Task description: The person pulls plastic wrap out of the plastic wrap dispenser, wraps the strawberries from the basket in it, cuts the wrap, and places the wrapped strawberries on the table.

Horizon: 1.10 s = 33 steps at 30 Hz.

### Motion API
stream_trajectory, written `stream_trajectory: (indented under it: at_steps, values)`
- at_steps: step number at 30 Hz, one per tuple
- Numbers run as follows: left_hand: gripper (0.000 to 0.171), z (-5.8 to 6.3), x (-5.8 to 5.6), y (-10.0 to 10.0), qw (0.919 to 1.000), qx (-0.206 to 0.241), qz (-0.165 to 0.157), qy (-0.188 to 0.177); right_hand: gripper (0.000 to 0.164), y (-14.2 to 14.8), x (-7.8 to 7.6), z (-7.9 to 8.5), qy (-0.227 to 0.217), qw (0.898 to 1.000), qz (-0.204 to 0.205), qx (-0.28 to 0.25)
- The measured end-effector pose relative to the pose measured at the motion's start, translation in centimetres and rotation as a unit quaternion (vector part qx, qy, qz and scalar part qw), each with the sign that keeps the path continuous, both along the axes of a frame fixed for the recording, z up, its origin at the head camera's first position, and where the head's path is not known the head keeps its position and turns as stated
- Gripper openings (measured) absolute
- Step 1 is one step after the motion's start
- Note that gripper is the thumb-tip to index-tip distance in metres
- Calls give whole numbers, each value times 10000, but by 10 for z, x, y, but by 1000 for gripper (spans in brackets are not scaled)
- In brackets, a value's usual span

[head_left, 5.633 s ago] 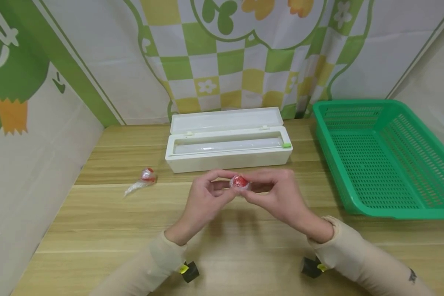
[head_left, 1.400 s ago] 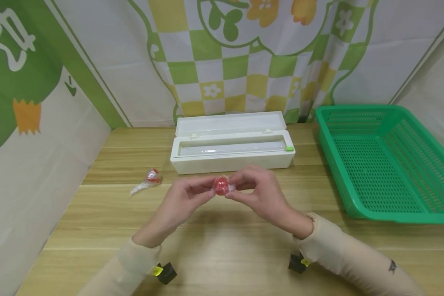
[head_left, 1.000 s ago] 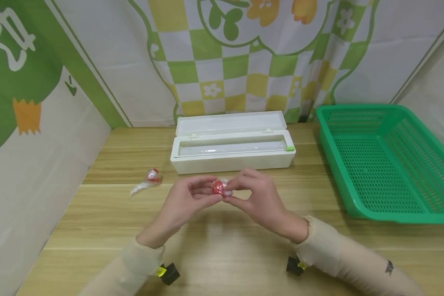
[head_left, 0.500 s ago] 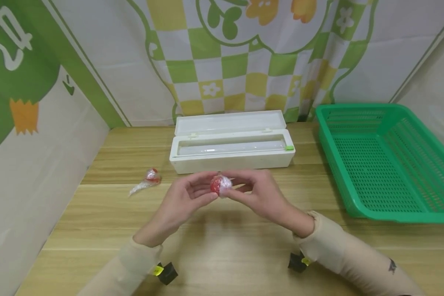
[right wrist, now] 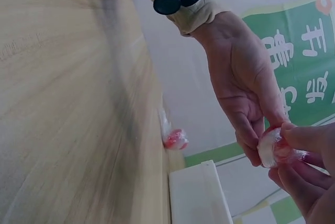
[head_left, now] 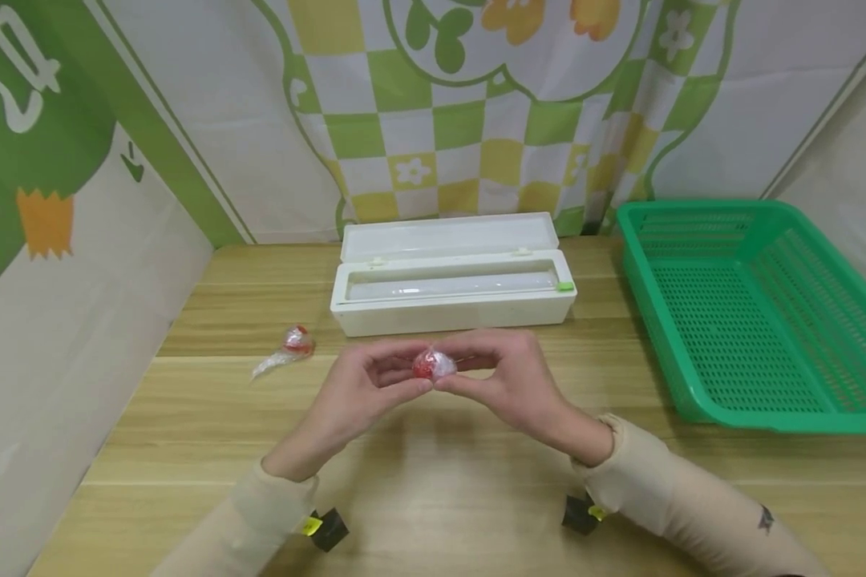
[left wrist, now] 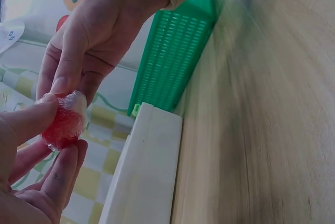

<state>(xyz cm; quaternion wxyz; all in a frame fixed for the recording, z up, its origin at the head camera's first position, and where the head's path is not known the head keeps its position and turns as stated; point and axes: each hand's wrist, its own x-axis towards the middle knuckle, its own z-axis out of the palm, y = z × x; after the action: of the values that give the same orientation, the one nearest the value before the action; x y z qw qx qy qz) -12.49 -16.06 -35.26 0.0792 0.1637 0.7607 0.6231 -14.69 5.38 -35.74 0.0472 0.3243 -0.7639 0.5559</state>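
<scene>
Between my two hands, above the table, is a small round red-and-white ball (head_left: 434, 365) wrapped in clear plastic film. My left hand (head_left: 346, 401) pinches its red side with thumb and fingers, and my right hand (head_left: 511, 383) pinches the whitish side. The left wrist view shows the wrapped ball (left wrist: 67, 120) close up, film shiny and wrinkled. The same ball (right wrist: 275, 148) appears in the right wrist view, partly covered by fingers. A second film-wrapped red-and-white ball (head_left: 298, 340) lies on the table to the left, a twisted tail of film (head_left: 274, 363) trailing from it.
Behind the hands stands a long white box (head_left: 455, 314), lid raised, with a roll of clear film (head_left: 455, 285) inside and a green slider (head_left: 564, 286) at its right end. A green plastic basket (head_left: 664, 353) sits on the right. A patterned curtain (head_left: 469, 128) hangs behind the wooden table (head_left: 188, 449).
Both hands have shifted slightly left since the oldest frame. They have turned the ball, so its whitish side now shows at the right. The right-hand fingers changed their grip on it.
</scene>
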Motion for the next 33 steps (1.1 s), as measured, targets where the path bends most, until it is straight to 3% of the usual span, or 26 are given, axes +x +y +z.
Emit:
stream_trajectory:
  at_steps: [4, 9, 13, 19, 27, 33]
  values:
    - [45, 0, 1, 1, 9996, -218, 143, -54, 34, 0, 0, -1, 63, 10000, -48, -48]
    - [42, 1, 2, 0, 9994, -277, 185, -115, 43, 0, -1, -2, -319, 9994, -58, 74]
    - [38, 1, 2, 0, 9997, -166, 160, -21, 41, 1, -2, 0, -606, 9978, -2, 273]
    - [38, 0, 2, 2, 9999, -27, 15, 165, 42, 2, -3, 1, -698, 9969, 220, 287]
    - [40, 4, 3, -3, 9986, -19, -468, 256, 42, 2, -6, -2, -979, 9935, 475, 335]
    - [39, 2, 3, -10, 9989, -124, -427, 169, 43, -2, -9, -3, -1011, 9922, 604, 418]
